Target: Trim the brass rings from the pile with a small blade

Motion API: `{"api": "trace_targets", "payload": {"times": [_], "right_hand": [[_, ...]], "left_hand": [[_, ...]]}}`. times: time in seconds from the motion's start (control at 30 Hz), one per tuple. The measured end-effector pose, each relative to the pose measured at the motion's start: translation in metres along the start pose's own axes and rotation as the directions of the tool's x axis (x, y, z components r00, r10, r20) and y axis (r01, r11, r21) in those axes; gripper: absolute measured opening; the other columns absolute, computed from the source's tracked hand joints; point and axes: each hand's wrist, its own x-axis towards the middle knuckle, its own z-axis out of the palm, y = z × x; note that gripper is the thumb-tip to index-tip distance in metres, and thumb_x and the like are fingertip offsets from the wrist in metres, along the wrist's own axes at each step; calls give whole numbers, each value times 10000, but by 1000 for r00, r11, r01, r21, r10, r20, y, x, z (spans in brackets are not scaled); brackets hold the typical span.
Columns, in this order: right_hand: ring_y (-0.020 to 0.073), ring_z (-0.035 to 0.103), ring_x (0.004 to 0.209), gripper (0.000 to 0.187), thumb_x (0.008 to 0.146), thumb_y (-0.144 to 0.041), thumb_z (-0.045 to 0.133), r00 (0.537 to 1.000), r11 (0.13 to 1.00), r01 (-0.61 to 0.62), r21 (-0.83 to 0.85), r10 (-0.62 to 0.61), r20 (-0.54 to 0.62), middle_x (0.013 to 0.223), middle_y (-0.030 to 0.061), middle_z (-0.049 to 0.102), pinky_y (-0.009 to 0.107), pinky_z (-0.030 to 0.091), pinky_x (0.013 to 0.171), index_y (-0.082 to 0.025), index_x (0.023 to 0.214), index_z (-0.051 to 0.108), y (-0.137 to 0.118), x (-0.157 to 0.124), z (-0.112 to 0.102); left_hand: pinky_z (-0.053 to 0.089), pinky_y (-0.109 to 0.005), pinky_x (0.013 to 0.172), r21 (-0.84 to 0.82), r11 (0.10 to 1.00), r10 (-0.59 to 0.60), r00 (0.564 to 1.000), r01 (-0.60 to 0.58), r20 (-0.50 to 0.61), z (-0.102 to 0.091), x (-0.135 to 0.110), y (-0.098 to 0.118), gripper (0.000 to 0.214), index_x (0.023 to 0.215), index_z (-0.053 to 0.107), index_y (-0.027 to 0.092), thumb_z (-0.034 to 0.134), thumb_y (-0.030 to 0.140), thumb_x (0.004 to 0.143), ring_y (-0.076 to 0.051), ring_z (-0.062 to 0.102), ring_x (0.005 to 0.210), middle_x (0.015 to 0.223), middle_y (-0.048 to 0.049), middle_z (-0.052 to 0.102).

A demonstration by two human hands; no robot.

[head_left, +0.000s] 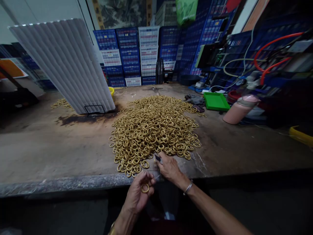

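Note:
A heap of brass-coloured rings is piled on the worktable, its near side reaching towards the front edge. My left hand is palm up just off that edge, fingers curled round a single brass ring. To its right, my right hand rests at the near foot of the heap, closed on a small dark blade that points up and left. The handle of the blade is mostly hidden by the fingers. Loose rings lie close to the fingertips of both hands.
A tall corrugated white panel leans in a black wire stand at the left, with more rings behind it. At the right are a green tray, a pink bottle and red hoses. Blue and white crates are stacked behind the table.

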Motion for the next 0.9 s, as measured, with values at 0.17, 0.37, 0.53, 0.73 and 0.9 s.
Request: {"api": "trace_targets", "payload": {"times": [0.17, 0.37, 0.53, 0.73, 0.9], "right_hand": [[145, 561, 682, 119, 772, -176, 462, 983, 965, 183, 189, -178, -45, 771, 36, 605, 229, 357, 626, -181, 880, 512, 0, -17, -6], [113, 504, 594, 82, 784, -225, 456, 978, 901, 208, 380, -196, -72, 666, 6, 554, 212, 368, 585, -173, 792, 519, -9, -27, -10], [83, 441, 566, 164, 787, -294, 461, 1000, 823, -2, 568, -11, 20, 605, -34, 497, 187, 358, 557, -169, 693, 512, -11, -23, -8], [75, 409, 493, 272, 782, -365, 442, 977, 670, -201, 715, 79, 200, 515, -39, 481, 192, 340, 498, -158, 618, 508, -11, -20, -4], [75, 389, 498, 176, 700, -284, 496, 970, 680, -243, 691, 164, 180, 501, -51, 446, 189, 316, 480, -160, 575, 497, -14, -17, -3]], "left_hand": [[310, -152, 371, 275, 948, 173, 984, -159, -30, 9, 6, -3, 285, 769, 512, 161, 631, 405, 682, -70, 475, 499, 644, 27, 510], [271, -158, 366, 518, 832, 221, 975, -200, 23, 6, 8, -9, 305, 685, 500, 158, 556, 454, 725, -44, 344, 397, 519, 61, 426], [360, -194, 498, 714, 602, 461, 886, -358, 55, 7, 7, -8, 246, 676, 557, 160, 545, 395, 748, -81, 418, 485, 536, 37, 474], [405, -236, 630, 734, 508, 487, 853, -451, 187, 14, 4, -5, 205, 678, 609, 165, 553, 349, 749, -142, 512, 631, 640, -18, 573], [269, -171, 388, 619, 761, 220, 975, -194, 35, 13, 2, -6, 299, 697, 506, 168, 548, 462, 725, -44, 310, 372, 499, 68, 401]]}}
